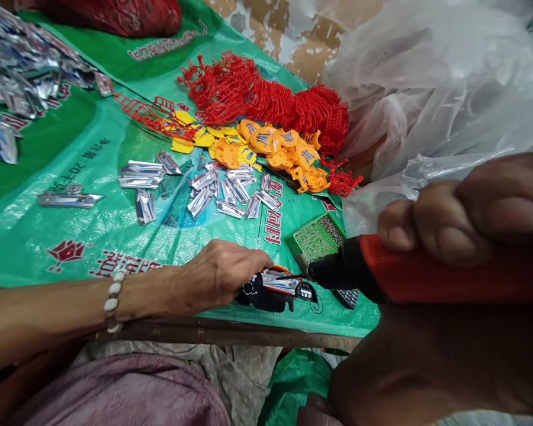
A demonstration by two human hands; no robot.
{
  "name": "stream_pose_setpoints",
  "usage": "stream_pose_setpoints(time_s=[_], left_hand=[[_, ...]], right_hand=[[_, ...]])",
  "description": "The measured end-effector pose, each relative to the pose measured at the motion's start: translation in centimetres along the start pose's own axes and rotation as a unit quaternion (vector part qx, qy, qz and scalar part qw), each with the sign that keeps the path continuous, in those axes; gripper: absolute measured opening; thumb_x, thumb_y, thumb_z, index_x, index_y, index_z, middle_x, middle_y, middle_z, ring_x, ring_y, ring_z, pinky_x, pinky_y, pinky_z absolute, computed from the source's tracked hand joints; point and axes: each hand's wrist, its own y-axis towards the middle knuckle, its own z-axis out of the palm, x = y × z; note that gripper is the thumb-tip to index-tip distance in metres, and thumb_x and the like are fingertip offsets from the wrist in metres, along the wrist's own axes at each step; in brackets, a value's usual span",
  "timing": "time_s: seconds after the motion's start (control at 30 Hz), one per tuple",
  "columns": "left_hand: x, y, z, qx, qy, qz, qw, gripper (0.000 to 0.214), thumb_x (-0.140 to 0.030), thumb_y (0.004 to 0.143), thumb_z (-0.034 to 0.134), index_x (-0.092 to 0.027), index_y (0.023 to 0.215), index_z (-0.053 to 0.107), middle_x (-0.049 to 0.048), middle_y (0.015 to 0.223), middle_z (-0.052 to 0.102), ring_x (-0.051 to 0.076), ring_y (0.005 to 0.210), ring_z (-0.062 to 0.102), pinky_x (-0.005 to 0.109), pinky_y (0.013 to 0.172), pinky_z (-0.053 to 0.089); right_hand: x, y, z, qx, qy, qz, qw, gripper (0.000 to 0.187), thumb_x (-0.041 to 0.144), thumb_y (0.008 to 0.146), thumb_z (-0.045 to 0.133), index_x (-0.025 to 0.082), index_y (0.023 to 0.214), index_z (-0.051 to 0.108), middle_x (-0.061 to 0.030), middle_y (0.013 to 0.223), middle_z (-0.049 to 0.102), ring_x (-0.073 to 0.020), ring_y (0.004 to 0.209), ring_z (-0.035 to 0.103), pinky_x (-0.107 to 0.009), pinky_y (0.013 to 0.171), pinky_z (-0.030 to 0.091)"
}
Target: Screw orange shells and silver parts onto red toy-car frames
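My left hand (231,269) grips a small black plastic toy part (270,300) at the front of the green sheet, with a silver strip and a bit of orange set in it. In my right hand (466,213) is an orange-red electric screwdriver (435,272), fingers wrapped over its body. Its black nose points left, and the thin bit reaches over the silver strip; whether the tip touches a screw I cannot tell. Just behind the nose stands a green box (317,239) full of small metal screws. A dark object with keys (347,297) lies partly hidden below the screwdriver.
Silver plastic pieces (226,189) lie scattered mid-sheet, with a larger silver heap (18,59) at far left. Behind are orange and yellow parts (266,145) and a row of red frames (270,97). Clear plastic bags (426,77) fill the right back. A wooden edge (249,334) runs along the front.
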Motion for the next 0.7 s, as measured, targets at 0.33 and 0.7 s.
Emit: stream_pose_setpoints(time_s=[0.33,0.7], left_hand=[[0.1,0.0,0.0,0.023,0.027,-0.001,0.999,0.046,0.006,0.07,0.038,-0.013,0.109,0.052,0.0048,0.083,0.072,0.019,0.069,0.07,0.028,0.059,0.053],[0.1,0.1,0.0,0.027,0.033,0.001,0.999,0.033,0.004,0.078,0.038,-0.013,0.101,0.053,0.0058,0.084,0.072,0.018,0.072,0.07,0.027,0.063,0.053]], right_hand=[[0.8,-0.9,2.8,-0.049,0.105,0.141,0.983,0.026,0.034,0.084,0.069,0.024,0.062,0.058,0.0048,0.064,0.044,-0.0107,0.049,0.04,-0.031,0.046,0.037],[0.8,-0.9,3.0,-0.046,0.085,0.121,0.988,0.022,0.032,0.085,0.067,0.022,0.067,0.059,0.0045,0.066,0.047,-0.0113,0.049,0.043,-0.033,0.046,0.038]])
